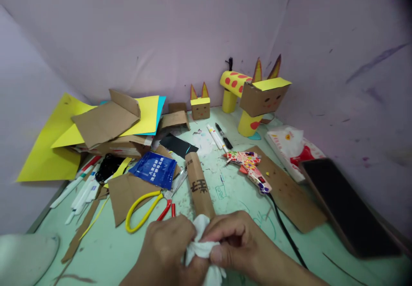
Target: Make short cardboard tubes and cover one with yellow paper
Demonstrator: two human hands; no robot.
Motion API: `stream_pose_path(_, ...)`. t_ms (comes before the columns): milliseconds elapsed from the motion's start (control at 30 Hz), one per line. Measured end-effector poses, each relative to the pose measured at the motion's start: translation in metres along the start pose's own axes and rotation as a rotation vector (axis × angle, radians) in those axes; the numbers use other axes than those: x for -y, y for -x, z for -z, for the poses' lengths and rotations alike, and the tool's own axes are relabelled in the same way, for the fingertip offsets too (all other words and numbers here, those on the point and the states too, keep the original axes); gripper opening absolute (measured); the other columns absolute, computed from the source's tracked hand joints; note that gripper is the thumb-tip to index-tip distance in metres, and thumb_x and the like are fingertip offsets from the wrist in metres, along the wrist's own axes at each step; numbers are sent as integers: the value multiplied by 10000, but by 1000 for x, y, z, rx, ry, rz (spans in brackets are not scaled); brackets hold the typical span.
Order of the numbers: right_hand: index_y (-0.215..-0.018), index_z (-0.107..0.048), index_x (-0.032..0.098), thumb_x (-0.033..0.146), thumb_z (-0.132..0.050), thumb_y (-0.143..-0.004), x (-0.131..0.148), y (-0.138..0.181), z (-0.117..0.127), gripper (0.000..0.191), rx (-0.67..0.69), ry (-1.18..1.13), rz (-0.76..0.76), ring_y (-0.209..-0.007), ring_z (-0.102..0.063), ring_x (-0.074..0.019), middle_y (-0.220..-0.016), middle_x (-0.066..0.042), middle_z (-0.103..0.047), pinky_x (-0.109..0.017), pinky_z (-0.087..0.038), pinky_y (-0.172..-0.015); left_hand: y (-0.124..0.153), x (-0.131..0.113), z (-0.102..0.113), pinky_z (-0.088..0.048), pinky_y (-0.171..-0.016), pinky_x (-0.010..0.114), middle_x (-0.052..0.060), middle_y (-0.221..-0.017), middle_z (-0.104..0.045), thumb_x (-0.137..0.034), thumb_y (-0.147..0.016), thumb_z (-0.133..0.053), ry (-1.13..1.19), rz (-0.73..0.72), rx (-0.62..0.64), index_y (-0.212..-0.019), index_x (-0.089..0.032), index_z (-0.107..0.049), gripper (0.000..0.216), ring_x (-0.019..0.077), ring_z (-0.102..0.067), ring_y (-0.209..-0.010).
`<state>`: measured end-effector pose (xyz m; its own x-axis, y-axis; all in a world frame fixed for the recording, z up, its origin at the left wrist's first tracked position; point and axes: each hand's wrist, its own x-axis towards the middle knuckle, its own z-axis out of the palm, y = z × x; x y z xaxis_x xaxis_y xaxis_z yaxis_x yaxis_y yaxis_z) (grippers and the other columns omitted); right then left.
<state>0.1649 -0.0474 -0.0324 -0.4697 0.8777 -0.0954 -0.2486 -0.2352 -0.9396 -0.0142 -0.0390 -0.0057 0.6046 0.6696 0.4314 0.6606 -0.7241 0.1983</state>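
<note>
A crumpled white tissue (202, 248) is pinched between my two hands at the bottom middle. My left hand (170, 245) is closed on its left side, with the fingertips partly hidden. From the right, my right hand (240, 241) grips the tissue between thumb and fingers. Just beyond them, a brown cardboard tube (199, 187) with dark printing points away from me. Its near end meets the tissue, and I cannot tell whether the two are joined. Scissors (144, 208) with yellow and red handles lie left of the tube, beside a blue packet (155, 170).
A patterned glue gun (249, 168) with a black cord lies right of the tube on cardboard (289, 196). Farther right are a phone (347, 204) and a tissue pack (286, 148). Cardboard animals (265, 97) stand at the back. Paper sheets (48, 148) and markers (85, 193) crowd the left.
</note>
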Motion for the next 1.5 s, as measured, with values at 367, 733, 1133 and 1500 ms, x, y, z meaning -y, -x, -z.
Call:
stream_pose_path(367,-689,-778,153,358,-768,-669,6,10,-4,207,91,-129,-48,-528,-476,-82,-578,-1,-572,-201,-323,-488,6,7,6,-339,-481,177,-48,-592,-566,-316,-901,-455,587,-139,329,-702,-210,-495,229,71,-466,-482)
stream_pose_path(733,-854,-726,241,330,-736,-737,8,0,-4,147,-422,-126,158,-670,-610,-107,-768,1,-696,-192,-476,-627,1,23,-15,-411,-545,197,6,-714,-610,-576,-690,-643,1081,628,128,-877,-186,-613,433,134,-533,-624)
stream_pose_path(1133,-677,-757,169,435,-628,-808,6,20,-7,323,25,320,338,-527,-554,-117,-581,-25,-609,-214,-387,-492,9,-6,-23,-241,-386,205,-43,-386,-383,-608,-630,-666,1162,514,342,-409,-156,-527,522,61,-346,-380)
stream_pose_path(1500,-676,-542,180,368,-521,-831,3,21,-22,244,-173,296,184,-570,-461,-126,-627,10,-483,-235,-378,-549,15,-17,-38,-244,-398,190,-45,-433,-465,-503,-481,-819,1244,747,-53,-502,-163,-548,435,64,-339,-419)
